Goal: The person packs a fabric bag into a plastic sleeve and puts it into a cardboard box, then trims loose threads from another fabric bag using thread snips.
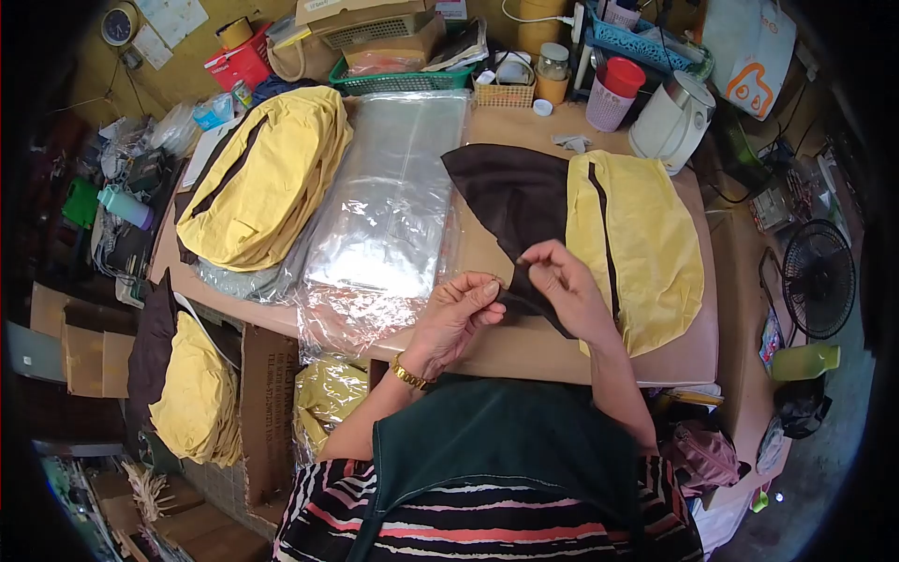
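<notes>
A yellow cloth piece [655,253] with a dark zipper strip lies on the right of the table, joined to a dark brown cloth panel [524,201]. Above the panel's near edge, my left hand [464,304], with a gold band at its wrist, is closed in a pinch. Close by on the right, my right hand [567,286] is curled over the dark cloth, thumb and forefinger together. Whatever sits between the fingertips of either hand is too small to make out. A gap separates the two hands.
Left of the hands lies a stack of clear plastic bags [384,197]. Beyond it is a pile of yellow cloth pieces [276,178]. More yellow pieces [197,393] hang over a carton [267,412]. A white kettle [672,117] and pink cup [613,98] stand at the back right.
</notes>
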Demonstrator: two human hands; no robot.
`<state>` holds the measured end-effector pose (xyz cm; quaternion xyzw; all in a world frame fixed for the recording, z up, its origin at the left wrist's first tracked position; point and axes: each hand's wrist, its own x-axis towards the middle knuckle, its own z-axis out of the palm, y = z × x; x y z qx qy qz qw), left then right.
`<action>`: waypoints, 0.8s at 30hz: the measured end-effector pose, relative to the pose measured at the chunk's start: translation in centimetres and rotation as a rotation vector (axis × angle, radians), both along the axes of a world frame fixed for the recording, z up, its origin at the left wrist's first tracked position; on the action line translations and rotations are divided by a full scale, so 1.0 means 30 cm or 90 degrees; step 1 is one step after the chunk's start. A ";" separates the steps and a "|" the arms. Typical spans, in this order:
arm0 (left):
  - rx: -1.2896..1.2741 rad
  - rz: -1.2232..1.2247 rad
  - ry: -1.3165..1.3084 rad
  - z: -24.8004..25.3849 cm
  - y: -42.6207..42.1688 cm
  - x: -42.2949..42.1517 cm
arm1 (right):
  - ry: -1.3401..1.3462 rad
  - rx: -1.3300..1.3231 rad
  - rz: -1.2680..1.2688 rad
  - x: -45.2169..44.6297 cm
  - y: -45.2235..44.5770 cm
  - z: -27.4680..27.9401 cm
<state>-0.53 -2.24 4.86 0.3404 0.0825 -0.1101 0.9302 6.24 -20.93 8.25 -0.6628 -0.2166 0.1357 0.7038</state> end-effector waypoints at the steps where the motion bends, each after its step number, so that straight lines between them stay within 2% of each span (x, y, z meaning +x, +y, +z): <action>1: 0.000 0.000 0.000 0.000 0.000 0.001 | -0.051 -0.035 0.028 0.000 -0.005 -0.031; 2: 0.002 0.001 -0.001 0.001 -0.001 0.001 | -0.102 -0.070 0.056 0.001 -0.009 -0.048; 9: 0.055 -0.005 0.000 0.014 -0.002 0.002 | 0.031 -0.035 0.075 -0.013 -0.007 -0.038; 24: 0.175 -0.023 -0.019 0.023 0.012 -0.003 | 0.021 -0.104 0.095 -0.004 0.000 -0.015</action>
